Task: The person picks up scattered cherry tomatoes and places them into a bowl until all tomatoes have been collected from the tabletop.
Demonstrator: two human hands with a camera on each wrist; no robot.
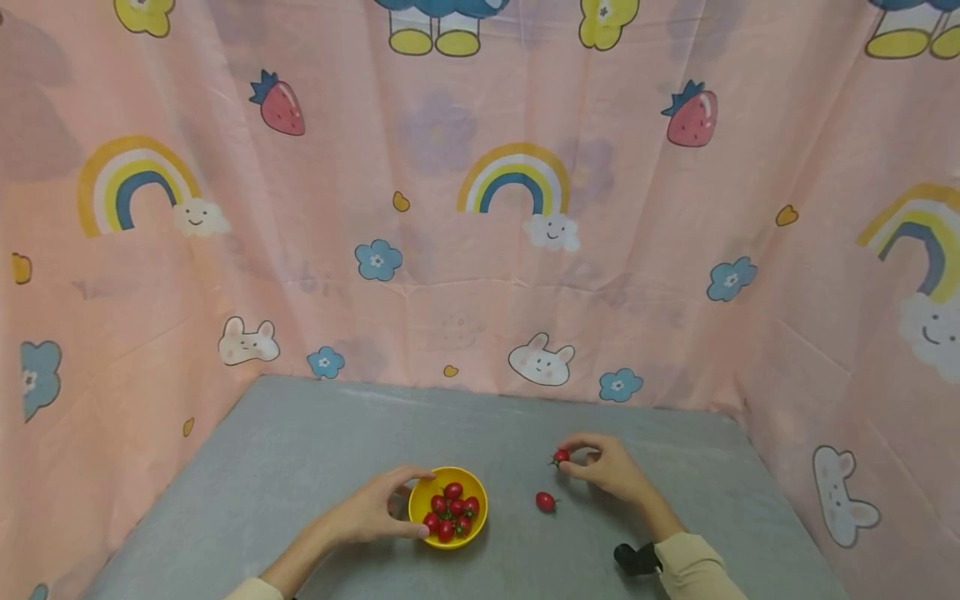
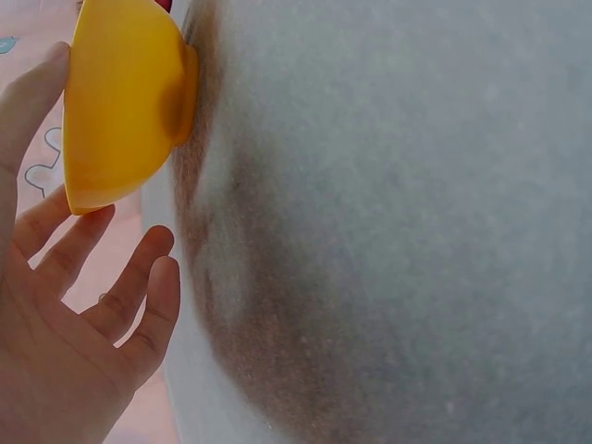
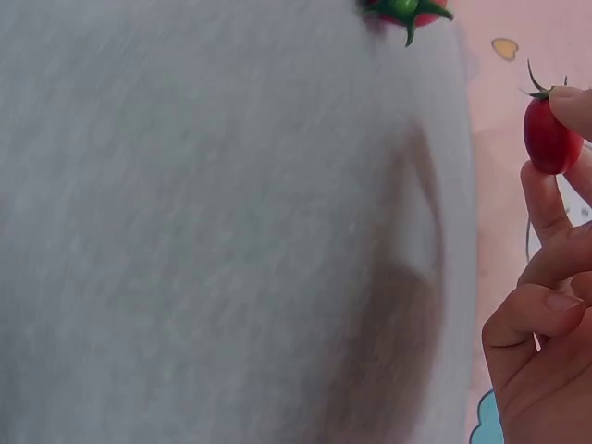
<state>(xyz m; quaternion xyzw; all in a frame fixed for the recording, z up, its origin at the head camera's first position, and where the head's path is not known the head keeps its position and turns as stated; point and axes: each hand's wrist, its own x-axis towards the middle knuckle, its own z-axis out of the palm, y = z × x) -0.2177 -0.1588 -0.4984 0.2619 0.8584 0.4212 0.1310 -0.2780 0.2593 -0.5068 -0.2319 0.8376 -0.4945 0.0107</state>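
A small yellow bowl (image 1: pixel 481 525) stands on the grey table with several red cherry tomatoes (image 1: pixel 453 491) inside. My left hand (image 1: pixel 375 506) holds its left side, the thumb on one part of the rim and fingertips on another. In the left wrist view the bowl (image 2: pixel 125 102) appears side-on between thumb and fingers, and the other fingers are spread beside it. My right hand (image 1: pixel 611 468) pinches one cherry tomato (image 3: pixel 548 137) between thumb and fingertips, its green stem showing. Another cherry tomato (image 1: pixel 545 502) lies on the table between the bowl and my right hand.
The grey table (image 1: pixel 337 433) ends at a pink patterned curtain (image 1: pixel 322 208) along the back and sides. A black rounded object (image 1: pixel 636 559) shows at the right sleeve cuff (image 1: pixel 690 560).
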